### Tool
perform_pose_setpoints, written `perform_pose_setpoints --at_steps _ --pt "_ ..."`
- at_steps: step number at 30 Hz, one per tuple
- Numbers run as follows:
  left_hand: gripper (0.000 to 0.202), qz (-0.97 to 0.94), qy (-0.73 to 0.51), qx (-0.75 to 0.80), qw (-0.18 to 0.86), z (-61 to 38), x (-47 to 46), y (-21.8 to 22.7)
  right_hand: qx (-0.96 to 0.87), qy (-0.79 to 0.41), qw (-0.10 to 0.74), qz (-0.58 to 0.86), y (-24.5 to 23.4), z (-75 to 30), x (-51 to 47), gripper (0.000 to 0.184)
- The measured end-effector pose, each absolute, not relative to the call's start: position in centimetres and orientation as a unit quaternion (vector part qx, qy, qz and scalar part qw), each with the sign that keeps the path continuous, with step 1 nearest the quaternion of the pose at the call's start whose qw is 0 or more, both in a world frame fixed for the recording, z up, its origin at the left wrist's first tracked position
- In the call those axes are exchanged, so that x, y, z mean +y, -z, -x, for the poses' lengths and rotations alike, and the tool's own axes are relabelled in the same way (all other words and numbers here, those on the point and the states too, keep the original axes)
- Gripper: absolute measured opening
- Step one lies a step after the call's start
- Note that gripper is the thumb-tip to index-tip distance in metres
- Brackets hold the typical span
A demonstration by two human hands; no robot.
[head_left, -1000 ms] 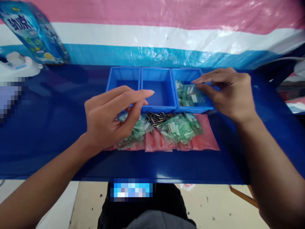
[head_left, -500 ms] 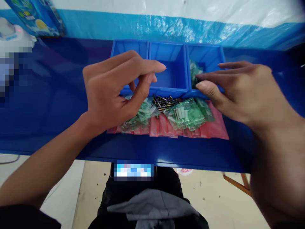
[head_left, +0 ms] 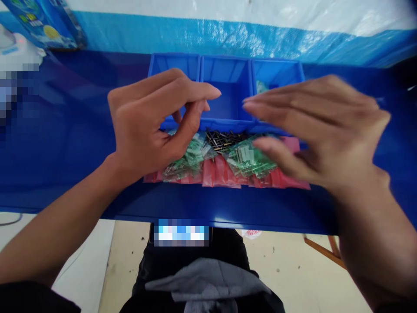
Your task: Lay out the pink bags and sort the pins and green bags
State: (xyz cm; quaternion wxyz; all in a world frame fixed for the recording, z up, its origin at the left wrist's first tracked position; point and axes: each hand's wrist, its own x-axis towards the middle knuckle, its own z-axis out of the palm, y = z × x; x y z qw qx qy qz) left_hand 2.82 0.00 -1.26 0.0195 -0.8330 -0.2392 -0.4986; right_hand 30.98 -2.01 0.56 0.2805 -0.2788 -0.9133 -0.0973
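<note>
Green packets [head_left: 247, 157] on pink bags [head_left: 216, 173]

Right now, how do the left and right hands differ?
The left hand is sharp, while the right hand is motion-blurred. The left hand's fingers curl loosely toward its thumb; the right hand's fingers are spread wider. The left hand sits over the left bin, the right hand over the right bin and a green packet. Both are bare, and neither shows anything held.
</note>
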Motion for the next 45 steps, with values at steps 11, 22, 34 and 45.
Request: perform_pose_setpoints --at_steps 11,22,34,45 --pt "0.027 0.839 0.476 -0.261 0.029 -2.6 -0.4 1.4 -0.957 0.059 0.243 0.145 1.9 -28.2 -3.6 0.03" --pt "0.028 0.843 0.456 -0.284 0.024 -2.5 -0.8 1.3 -0.957 0.082 0.23 0.158 2.2 -27.7 -3.9 0.036" --pt "0.02 0.845 0.47 -0.253 0.039 -2.5 -0.2 1.3 -0.896 0.056 0.381 0.22 0.9 -27.3 -4.7 0.019" --pt "0.028 0.851 0.463 -0.245 0.03 -2.4 -0.3 1.4 -0.93 0.057 0.328 0.156 2.3 -26.8 -4.7 0.029"
